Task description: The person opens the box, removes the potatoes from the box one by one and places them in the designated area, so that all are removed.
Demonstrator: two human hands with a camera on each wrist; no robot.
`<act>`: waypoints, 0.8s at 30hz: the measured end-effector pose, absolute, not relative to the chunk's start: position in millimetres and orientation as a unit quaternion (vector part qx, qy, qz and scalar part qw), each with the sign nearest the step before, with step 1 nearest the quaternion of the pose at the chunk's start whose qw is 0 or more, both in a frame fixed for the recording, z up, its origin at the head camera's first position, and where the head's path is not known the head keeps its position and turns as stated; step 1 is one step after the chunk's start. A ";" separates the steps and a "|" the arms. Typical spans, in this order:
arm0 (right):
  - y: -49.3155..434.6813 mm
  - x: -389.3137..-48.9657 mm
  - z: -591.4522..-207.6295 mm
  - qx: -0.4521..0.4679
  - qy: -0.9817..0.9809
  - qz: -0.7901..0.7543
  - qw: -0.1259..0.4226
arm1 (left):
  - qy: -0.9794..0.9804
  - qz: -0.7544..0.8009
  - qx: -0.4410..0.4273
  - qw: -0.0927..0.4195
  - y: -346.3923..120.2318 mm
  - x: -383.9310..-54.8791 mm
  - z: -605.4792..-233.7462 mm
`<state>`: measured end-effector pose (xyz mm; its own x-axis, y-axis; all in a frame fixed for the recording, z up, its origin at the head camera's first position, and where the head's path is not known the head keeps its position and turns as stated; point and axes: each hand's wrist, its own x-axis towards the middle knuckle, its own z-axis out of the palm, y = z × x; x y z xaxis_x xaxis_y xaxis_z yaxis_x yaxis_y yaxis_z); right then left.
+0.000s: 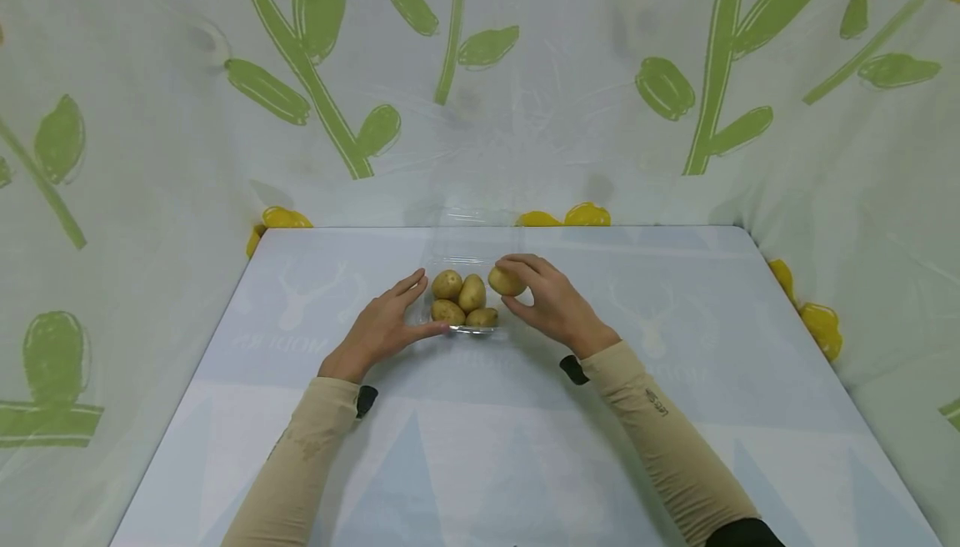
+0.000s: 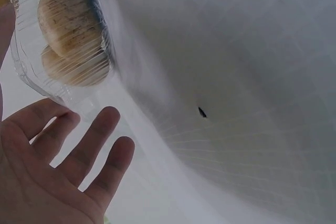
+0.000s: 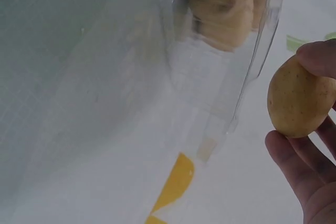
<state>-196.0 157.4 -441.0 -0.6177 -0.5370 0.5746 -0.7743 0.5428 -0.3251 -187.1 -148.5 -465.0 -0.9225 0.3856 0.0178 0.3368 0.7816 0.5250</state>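
Note:
A clear plastic clamshell container (image 1: 474, 330) sits near the back of the table, with several yellowish-brown potatoes (image 1: 472, 293) inside. My left hand (image 1: 382, 326) rests against its left side, thumb at the front rim and fingers spread. In the left wrist view, fingertips (image 2: 68, 115) touch the container's edge while the other fingers stand apart from it. My right hand (image 1: 555, 303) pinches one more potato (image 3: 295, 98) between thumb and fingers. This potato is beside the container's right edge, apart from those inside.
The container's transparent lid (image 1: 477, 234) is raised at the back, near the table's far edge. A pale patterned cloth covers the table (image 1: 480, 439). Hanging fabric (image 1: 555, 130) with green leaves and yellow flowers surrounds the back and sides.

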 end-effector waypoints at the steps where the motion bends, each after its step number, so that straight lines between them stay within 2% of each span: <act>1: 158.8 -196.1 -440.6 0.379 -0.855 0.286 0.207 | 0.943 0.270 0.192 0.046 -148.4 -187.1 -465.1; 24: 197.6 -202.7 -437.6 0.325 -0.874 0.290 0.215 | 0.939 0.276 0.200 0.036 -149.9 -187.6 -466.6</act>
